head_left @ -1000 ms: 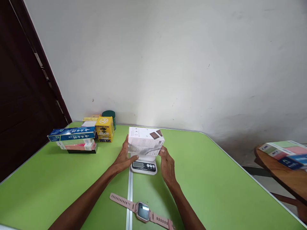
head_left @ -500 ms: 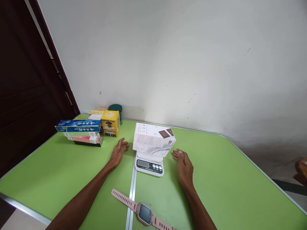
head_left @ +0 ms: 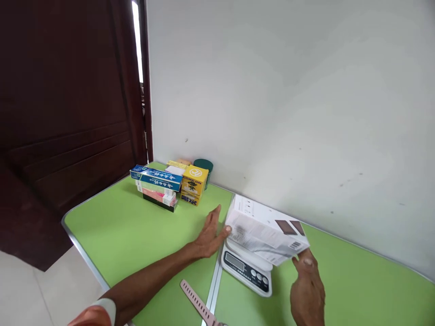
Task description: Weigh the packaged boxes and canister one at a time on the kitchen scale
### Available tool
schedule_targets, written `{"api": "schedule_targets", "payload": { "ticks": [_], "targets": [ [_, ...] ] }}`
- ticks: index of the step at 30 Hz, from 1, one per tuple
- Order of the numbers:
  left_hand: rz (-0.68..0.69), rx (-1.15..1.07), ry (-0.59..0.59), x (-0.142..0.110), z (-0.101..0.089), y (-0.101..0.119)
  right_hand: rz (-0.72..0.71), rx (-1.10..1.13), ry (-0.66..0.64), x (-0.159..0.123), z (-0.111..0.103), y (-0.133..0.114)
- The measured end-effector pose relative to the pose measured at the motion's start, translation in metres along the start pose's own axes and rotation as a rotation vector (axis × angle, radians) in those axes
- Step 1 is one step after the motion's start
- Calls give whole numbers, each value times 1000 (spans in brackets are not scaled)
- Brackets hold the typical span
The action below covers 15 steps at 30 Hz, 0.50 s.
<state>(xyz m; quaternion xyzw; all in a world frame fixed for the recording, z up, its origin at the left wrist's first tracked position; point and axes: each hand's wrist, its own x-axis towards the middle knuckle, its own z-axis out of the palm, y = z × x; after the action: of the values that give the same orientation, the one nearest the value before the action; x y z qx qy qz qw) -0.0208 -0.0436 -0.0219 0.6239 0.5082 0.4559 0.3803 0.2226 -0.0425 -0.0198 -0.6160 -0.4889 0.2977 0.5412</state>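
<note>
A white box (head_left: 267, 228) with printed text, a barcode and brown squares lies across a white digital kitchen scale (head_left: 247, 268). My left hand (head_left: 211, 234) is at the box's left end, fingers stretched out and thumb at its edge. At the right end, my right hand (head_left: 307, 285) has its fingertips against the lower corner; some fingers are partly hidden by the box. Neither hand is visibly wrapped around it. Nearest me, a pink watch strap (head_left: 197, 302) lies on the table, the watch itself mostly cut off by the frame.
Left on the green table (head_left: 112, 217) stand stacked blue toothpaste boxes (head_left: 156, 178), a pink-and-white box (head_left: 156, 194), a yellow box (head_left: 195, 184) and a dark green lidded tub (head_left: 204, 165). A wall runs behind; a dark door (head_left: 68, 113) is at the left.
My view has swung left, shifting everything rightward in the picture. Both hands have come in to the ends of the white box, which still appears to rest on the scale.
</note>
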Motion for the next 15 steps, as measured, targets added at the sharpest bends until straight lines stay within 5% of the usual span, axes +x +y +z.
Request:
{"api": "schedule_targets", "payload": {
  "ticks": [3, 9, 15],
  "targets": [
    [-42, -64, -40, 11, 12, 16, -47, 40, -48, 2, 16, -6],
    [53, -249, 123, 9, 19, 32, -44, 47, -89, -10, 24, -27],
    [136, -409, 334, -42, -42, 38, -26, 25, -284, -55, 61, -64]
  ]
}}
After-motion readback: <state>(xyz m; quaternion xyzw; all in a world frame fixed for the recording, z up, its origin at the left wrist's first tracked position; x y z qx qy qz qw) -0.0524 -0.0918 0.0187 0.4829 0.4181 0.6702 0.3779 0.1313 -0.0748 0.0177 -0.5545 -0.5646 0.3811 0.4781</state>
